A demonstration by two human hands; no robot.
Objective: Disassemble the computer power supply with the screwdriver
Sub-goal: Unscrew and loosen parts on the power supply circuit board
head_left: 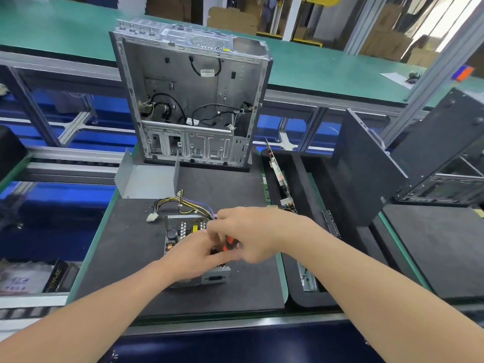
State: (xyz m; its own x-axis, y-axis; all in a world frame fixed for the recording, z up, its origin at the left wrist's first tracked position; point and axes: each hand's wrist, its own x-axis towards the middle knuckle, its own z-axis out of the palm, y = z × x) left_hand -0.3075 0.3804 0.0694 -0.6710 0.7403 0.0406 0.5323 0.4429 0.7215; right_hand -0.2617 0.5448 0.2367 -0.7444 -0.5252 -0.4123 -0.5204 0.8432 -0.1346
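The task looks roughly midway. The power supply (178,231) sits near the middle of the black mat (123,258) with its lid off, so its circuit board and components show from above. The bent grey metal cover (146,179) lies apart on the mat, farther away and to the left. What seems left is freeing the board from the lower shell, and both hands are at that spot. The right hand (248,231) is wrapped around the orange-and-black screwdriver (229,243), which points down into the right part of the supply. The left hand (193,250) rests over the near part of the unit with its fingers bent toward the tool's tip. Whether they pinch anything I cannot tell, since the tip and any screw are hidden under the hands. By count there is one power supply, one removed cover and one screwdriver. One bundle of coloured wires (188,203) runs from the supply's far side and ends in a white connector (152,216). One stripped computer case (191,87) stands at the far end of the mat. To the right, one dark side panel (366,174) leans upright.
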